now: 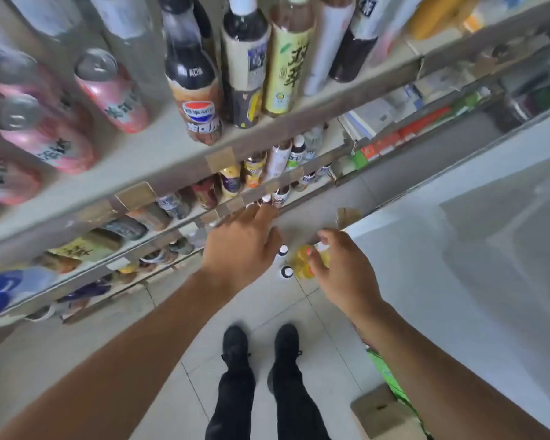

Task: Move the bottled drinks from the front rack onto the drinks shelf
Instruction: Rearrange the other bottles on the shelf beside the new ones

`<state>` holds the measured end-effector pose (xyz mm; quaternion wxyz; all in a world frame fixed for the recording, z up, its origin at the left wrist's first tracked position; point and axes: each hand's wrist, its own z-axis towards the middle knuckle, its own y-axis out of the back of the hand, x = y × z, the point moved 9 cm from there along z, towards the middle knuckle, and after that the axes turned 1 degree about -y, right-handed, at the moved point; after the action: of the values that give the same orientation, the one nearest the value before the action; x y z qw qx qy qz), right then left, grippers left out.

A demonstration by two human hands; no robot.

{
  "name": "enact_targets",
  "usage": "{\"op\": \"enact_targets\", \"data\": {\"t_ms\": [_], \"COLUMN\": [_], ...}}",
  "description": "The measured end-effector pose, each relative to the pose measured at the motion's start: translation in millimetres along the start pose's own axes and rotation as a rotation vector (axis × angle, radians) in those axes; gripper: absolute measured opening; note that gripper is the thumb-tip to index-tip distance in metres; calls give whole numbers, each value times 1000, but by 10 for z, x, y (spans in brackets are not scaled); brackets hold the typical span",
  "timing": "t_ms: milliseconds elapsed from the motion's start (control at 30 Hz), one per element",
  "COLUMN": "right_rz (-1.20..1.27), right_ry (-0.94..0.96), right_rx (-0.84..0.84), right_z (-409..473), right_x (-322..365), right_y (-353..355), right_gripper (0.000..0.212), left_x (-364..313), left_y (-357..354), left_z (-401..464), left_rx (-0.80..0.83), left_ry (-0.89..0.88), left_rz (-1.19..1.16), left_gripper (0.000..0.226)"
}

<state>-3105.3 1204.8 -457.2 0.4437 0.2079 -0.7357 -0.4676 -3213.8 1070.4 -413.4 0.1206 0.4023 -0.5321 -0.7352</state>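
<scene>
The yellow bottles (304, 263) stood low down in front of you, near the floor, packed together with their caps toward the camera; what they stood on was hidden. Two dark-capped bottles (286, 270) sat just beside them on the left. Your right hand (342, 271) hung over the yellow bottles with its fingers (315, 263) loosely curled and touching the tops, but whether they actually gripped a bottle could not be told. Your left hand (243, 246) reached forward above the dark caps, its fingers (265, 212) stretched out fairly straight toward the edge of a lower shelf (185, 217), holding nothing visible.

The drinks shelf (159, 147) rose on your left in several tiers. Its upper tier carried pink cans (111, 90), a cola bottle (192, 87) and a tea bottle with a pale yellow label (288, 65), all upright. The tiers below it were crowded with smaller bottles. A white cabinet (458, 249) ran along your right side. Your black shoes (261, 344) stood on the tiled floor (324, 322), with a cardboard box (385, 411) beside the right leg.
</scene>
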Motion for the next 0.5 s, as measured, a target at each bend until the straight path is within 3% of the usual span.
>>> {"op": "enact_targets", "data": {"t_ms": [133, 500], "right_rz": [-41, -82], "right_ry": [-44, -210], "right_rx": [100, 129], "right_z": [12, 529], "right_x": [-748, -2794], "right_y": [-969, -3594], "right_gripper": [32, 45], "left_x": [376, 1602], "left_y": [-1098, -3920], "left_z": [-259, -735], "left_rx": [79, 282], "left_ry": [40, 147], "left_rz": [-18, -41], "left_gripper": [27, 31]}}
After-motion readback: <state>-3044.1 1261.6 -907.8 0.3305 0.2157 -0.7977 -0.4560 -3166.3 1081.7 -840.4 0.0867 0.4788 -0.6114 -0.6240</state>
